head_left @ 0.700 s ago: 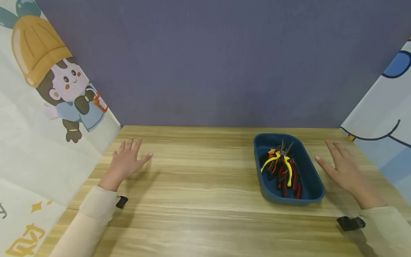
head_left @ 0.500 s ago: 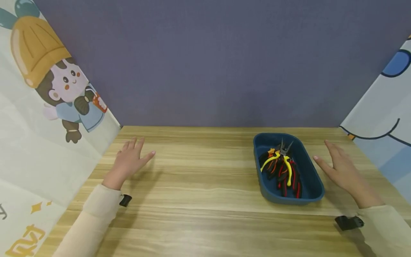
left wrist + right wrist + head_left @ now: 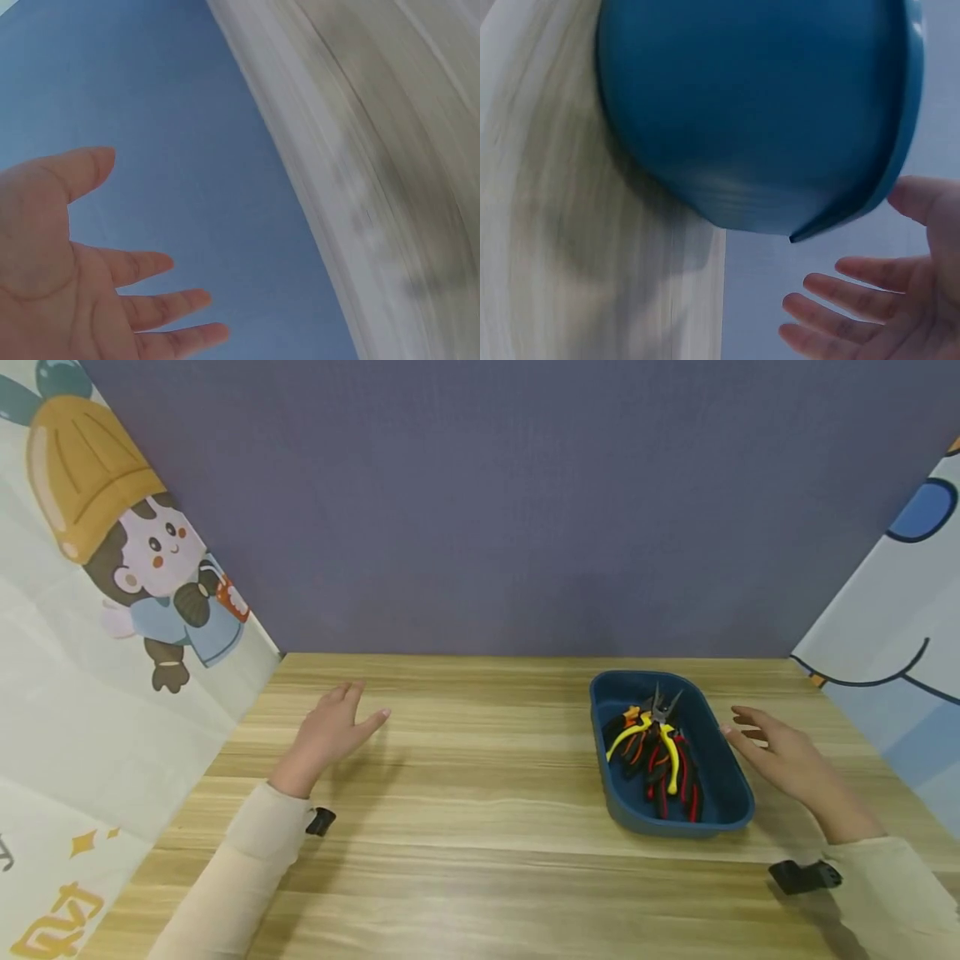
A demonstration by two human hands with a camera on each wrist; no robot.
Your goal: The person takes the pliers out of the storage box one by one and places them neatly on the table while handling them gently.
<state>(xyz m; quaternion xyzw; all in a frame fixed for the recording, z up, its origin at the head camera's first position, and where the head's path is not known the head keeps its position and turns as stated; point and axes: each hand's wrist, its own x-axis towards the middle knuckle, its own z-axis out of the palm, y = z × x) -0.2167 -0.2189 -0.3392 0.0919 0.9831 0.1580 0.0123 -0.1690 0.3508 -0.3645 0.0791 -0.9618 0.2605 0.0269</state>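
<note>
A dark blue plastic bin (image 3: 723, 789) stands on the right part of the table. Inside it lies a heap of pliers: needle-nose pliers with yellow handles (image 3: 672, 764) on top, spread apart, and several with black-and-red handles (image 3: 694, 797) beneath, partly hidden. Just right of the bin is my right hand (image 3: 787, 764), fingers loosely extended and holding nothing. Its thumb is at the bin's rim (image 3: 913, 90) in the right wrist view; whether it touches, I cannot tell. My left hand (image 3: 330, 735) hovers over the table's left side, fingers spread, nothing in it.
The wooden table (image 3: 480, 827) ends at a grey-blue upright panel (image 3: 480, 510) at the back. Printed cartoon sheets flank it, one on the left (image 3: 67, 710) and one on the right (image 3: 900, 635). Black wrist cameras sit under both sleeves.
My left hand has moved to the right over the table. My right hand has moved left, closer to the bin, its fingers turning toward it. The bin and pliers have stayed in place.
</note>
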